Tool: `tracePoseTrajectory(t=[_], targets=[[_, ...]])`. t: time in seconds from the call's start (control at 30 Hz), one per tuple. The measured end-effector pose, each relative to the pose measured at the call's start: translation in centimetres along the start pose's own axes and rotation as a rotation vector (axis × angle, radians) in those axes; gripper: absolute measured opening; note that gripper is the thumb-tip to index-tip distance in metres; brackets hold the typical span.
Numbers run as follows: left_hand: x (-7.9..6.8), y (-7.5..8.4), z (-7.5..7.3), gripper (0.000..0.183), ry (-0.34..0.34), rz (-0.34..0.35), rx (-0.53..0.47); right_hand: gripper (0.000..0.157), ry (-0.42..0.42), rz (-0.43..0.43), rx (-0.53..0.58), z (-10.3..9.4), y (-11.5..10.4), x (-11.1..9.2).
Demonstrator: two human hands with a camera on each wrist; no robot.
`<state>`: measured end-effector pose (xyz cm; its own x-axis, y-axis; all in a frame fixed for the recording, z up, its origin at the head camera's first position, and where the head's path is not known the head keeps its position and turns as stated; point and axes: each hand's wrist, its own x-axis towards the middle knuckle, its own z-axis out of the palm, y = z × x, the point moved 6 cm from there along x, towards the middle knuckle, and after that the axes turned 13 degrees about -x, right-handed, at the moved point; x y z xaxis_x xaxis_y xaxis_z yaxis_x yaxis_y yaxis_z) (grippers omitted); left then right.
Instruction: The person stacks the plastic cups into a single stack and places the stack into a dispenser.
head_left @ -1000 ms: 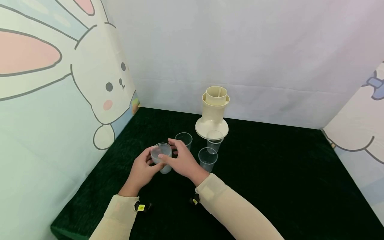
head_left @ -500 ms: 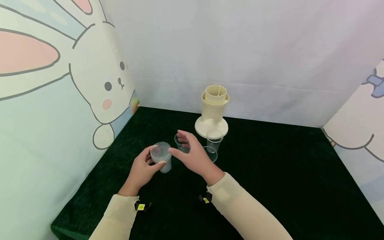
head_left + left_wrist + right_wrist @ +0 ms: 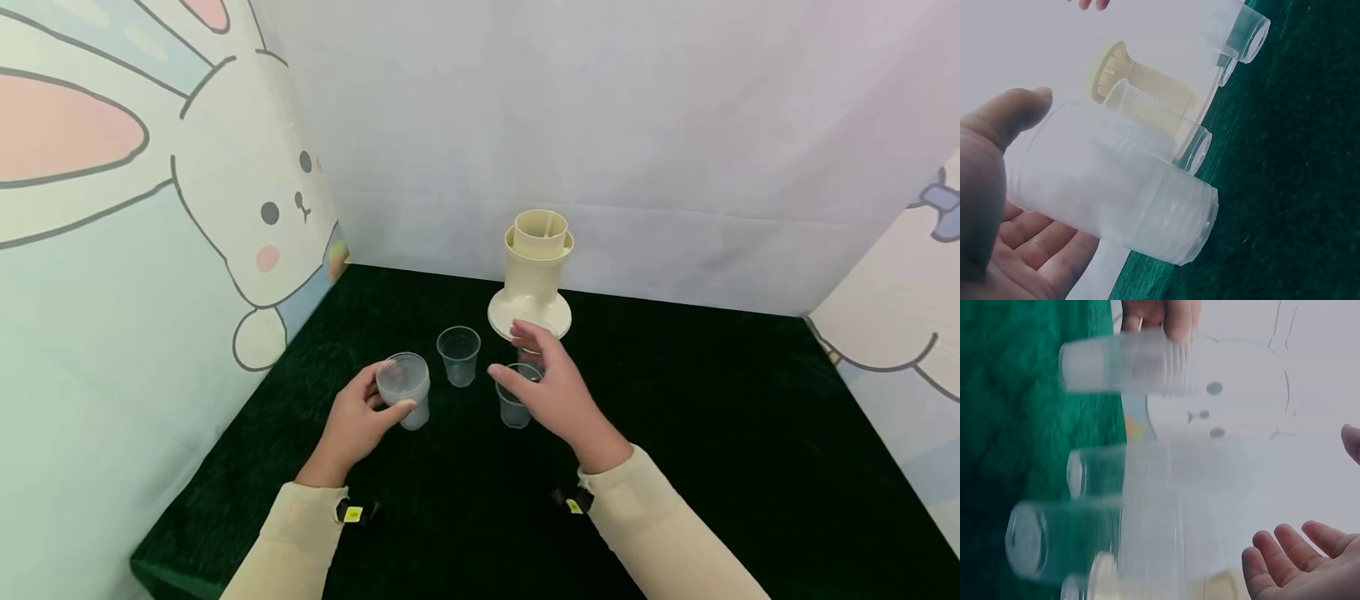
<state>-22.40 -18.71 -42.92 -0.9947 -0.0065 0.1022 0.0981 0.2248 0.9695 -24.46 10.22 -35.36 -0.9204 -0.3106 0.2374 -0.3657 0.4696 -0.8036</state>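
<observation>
Thumb and fingers of the left hand (image 3: pixel 358 422) are curled round a stack of clear plastic cups (image 3: pixel 406 382), which is held mouth-up over the green-covered tabletop (image 3: pixel 720 442). The right hand (image 3: pixel 557 394) is extended farther right, its thumb and fingers widely parted and nothing gripped; a front cup (image 3: pixel 513 411) is partly covered by it. A lone cup (image 3: pixel 459 360) is stood upright between the hands, and a cream stand (image 3: pixel 532 277) is placed behind.

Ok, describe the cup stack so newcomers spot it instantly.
Over the green-covered table, find the left hand. It holds a nested stack of plastic cups, whose layered rims and cloudier look set it apart from the nearest clear cup.
</observation>
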Motion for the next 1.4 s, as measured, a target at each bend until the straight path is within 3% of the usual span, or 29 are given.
tracePoseTrajectory(t=[0.17, 0.33, 0.8, 1.4], targets=[[-0.1, 0.0, 0.0, 0.075, 0.001, 0.000, -0.005, 0.074, 0.030, 0.048, -0.053, -2.1, 1.3, -0.8], [-0.1, 0.1, -0.1, 0.076, 0.009, 0.000, 0.003, 0.077, 0.049, 0.096, -0.079, -2.8, 2.5, -1.2], [-0.1, -0.2, 0.0, 0.074, 0.000, 0.003, -0.013, 0.090, -0.010, 0.178, -0.007, 0.3, 6.5, -1.2], [-0.3, -0.1, -0.1, 0.075, 0.004, 0.020, -0.005, 0.083, -0.072, 0.253, -0.021, 2.0, 8.5, -1.6]])
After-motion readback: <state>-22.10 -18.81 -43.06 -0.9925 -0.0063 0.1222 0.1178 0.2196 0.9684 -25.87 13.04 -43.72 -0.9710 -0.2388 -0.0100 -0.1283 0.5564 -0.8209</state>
